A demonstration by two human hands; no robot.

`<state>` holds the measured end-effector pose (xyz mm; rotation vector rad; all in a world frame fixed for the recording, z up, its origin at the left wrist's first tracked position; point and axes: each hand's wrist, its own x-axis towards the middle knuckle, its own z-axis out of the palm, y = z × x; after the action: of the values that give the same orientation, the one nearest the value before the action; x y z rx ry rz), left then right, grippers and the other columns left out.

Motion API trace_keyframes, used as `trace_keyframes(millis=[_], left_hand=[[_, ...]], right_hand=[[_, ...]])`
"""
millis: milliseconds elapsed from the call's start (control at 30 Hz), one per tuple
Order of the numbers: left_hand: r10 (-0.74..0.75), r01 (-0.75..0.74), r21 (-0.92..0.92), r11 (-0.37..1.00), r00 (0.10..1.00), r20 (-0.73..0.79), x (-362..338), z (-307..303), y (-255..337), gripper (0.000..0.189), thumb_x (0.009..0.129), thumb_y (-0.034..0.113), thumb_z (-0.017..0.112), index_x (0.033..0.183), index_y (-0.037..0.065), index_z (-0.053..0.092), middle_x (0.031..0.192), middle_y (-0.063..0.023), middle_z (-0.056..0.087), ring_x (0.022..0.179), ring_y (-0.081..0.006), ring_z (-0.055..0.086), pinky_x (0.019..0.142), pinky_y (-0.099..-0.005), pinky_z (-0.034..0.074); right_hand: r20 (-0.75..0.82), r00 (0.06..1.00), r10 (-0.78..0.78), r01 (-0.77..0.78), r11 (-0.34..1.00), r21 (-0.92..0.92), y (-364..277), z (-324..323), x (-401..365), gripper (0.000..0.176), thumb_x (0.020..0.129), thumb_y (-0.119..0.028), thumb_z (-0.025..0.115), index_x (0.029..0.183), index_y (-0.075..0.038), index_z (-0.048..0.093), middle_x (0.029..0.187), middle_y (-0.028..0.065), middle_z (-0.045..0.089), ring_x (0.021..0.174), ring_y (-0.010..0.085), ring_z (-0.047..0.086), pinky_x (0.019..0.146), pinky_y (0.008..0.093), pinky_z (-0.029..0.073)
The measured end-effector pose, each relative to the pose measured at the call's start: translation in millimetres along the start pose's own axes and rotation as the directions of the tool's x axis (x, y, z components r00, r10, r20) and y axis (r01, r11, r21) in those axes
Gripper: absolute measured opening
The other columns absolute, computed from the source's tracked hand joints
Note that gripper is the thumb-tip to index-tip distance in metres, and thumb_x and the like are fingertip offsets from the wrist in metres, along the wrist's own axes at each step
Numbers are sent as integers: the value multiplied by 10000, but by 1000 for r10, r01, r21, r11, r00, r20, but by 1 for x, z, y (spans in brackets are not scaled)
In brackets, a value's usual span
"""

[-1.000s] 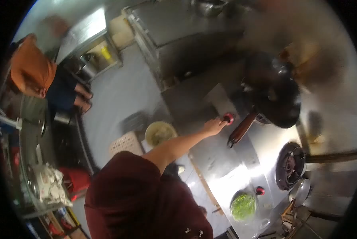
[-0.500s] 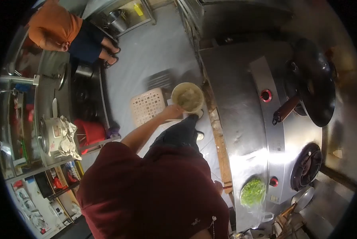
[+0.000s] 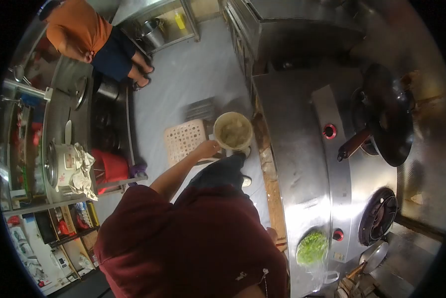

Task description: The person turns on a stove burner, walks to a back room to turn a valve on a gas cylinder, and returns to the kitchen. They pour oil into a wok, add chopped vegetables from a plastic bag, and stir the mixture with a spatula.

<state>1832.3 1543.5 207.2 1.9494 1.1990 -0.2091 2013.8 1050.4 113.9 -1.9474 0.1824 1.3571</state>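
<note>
apparently the left hand [image 3: 209, 147] was at the side of a pale bucket [image 3: 233, 116], low by the shoes [image 3: 246, 182]; its fingers looked gathered, but whether they pinched the rim could not be told, nor could the right hand's [image 3: 272, 234] grip. the bucket seemed stiff-walled, probably heavy with its contents, best held by the rim. a perforated crate [image 3: 186, 140], a trouser leg [image 3: 214, 173] and the stove counter [image 3: 302, 164] hemmed it in.

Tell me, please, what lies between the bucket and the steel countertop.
In the head view, a brown strip lies between the bucket and the steel countertop, running along the countertop's edge.
</note>
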Motion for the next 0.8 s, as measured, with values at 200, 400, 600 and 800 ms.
trace_keyframes(millis=[200, 400, 600, 800], left_hand=[[-13, 12, 42, 999, 1000, 20, -5, -11, -9, 388, 804, 349, 447, 858, -4, 598, 875, -218, 588, 835, -375, 559, 741, -431, 420], [-29, 14, -213, 977, 997, -67, 15, -50, 19, 308, 809, 289, 485, 841, 5, 599, 691, -96, 602, 643, -183, 580, 595, -326, 453], [246, -351, -303, 886, 910, -335, 116, -141, 109, 282, 846, 251, 446, 811, 4, 577, 640, -25, 546, 574, -118, 497, 541, -278, 409], [420, -618, -511, 597, 784, -458, 219, -251, 263, 245, 874, 211, 437, 861, 10, 576, 688, -12, 537, 628, -82, 500, 544, -218, 405]], right_hand=[[36, 988, 151, -154, 980, 127, 30, 5, 34, 335, 767, -265, 495, 984, -11, 523, 748, 125, 585, 539, 213, 570, 450, 317, 460], [333, 943, -19, 169, 889, -426, -128, 12, -41, 255, 822, -229, 466, 906, -11, 568, 850, 107, 597, 752, 193, 561, 664, 297, 435], [552, 728, -406, 624, 725, -292, -334, -34, -203, 189, 791, -91, 573, 957, 1, 578, 880, 65, 596, 837, 136, 551, 740, 248, 418], [122, 624, -772, 739, 531, -414, -475, -79, -306, 350, 713, -225, 640, 944, 25, 558, 806, 114, 602, 759, 183, 551, 715, 310, 431]])
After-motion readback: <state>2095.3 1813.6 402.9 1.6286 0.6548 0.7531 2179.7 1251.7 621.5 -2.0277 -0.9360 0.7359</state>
